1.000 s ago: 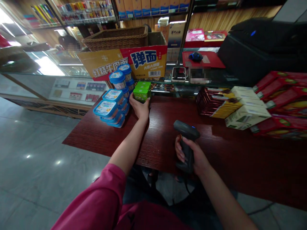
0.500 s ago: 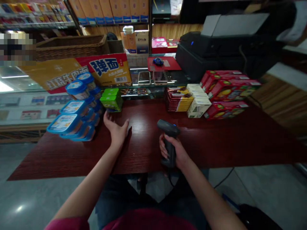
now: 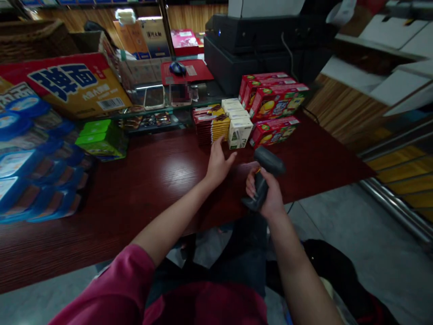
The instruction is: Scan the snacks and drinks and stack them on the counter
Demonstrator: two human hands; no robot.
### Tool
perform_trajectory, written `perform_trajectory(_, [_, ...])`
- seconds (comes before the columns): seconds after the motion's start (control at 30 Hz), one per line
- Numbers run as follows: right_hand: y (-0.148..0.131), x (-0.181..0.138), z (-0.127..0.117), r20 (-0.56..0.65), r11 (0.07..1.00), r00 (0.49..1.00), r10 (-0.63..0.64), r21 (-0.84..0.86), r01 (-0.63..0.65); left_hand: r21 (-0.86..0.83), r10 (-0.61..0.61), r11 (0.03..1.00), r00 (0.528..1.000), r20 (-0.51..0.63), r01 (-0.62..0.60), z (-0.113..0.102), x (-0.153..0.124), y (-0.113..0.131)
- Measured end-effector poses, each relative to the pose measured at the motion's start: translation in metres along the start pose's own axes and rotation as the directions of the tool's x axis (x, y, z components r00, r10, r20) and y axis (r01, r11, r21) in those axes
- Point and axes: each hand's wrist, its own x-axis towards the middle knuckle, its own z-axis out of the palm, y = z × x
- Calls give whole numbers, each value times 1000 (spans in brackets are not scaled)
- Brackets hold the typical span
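My right hand point(image 3: 265, 196) grips the handle of a dark grey barcode scanner point(image 3: 264, 171), held above the near edge of the dark red wooden table point(image 3: 158, 176). My left hand point(image 3: 218, 163) is open with fingers spread, hovering over the table just in front of a stack of brown-and-yellow flat packs point(image 3: 211, 125) and white cartons point(image 3: 238, 126). It touches none of them. Green boxes point(image 3: 99, 139) sit at the left, apart from both hands.
Blue-lidded tubs point(image 3: 30, 176) are piled at the far left. Red boxes point(image 3: 274, 106) stand at the back right of the table. Behind are a large noodle carton point(image 3: 67, 85), a phone point(image 3: 154, 97), a mouse point(image 3: 177, 67) on a red mat and a black register point(image 3: 257, 49).
My left hand let go of the green boxes and swung right across the table to the brown-and-yellow packs. The view turned right. The scanner stayed in my right hand.
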Motion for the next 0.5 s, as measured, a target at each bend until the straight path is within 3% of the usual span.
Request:
perform_trajectory(0.1, [2,1,2,-14,1000,1000,-4,8,4,26,-2,1000,998,-56,4,23,21,-8])
perform_trajectory(0.2, [2,3,2,-14,1000,1000,3,22,-3,33,-41,998,993,-111,45,31,32,-13])
perform_trajectory(0.4, [0,5,-2,20,999,999,-26,40,25,36,-82,996,993,-88,86,27,35,-15])
perform_trajectory(0.5, [-1,3,-1,20,999,999,-41,26,41,-104,-82,991,997,-14,80,14,25,-16])
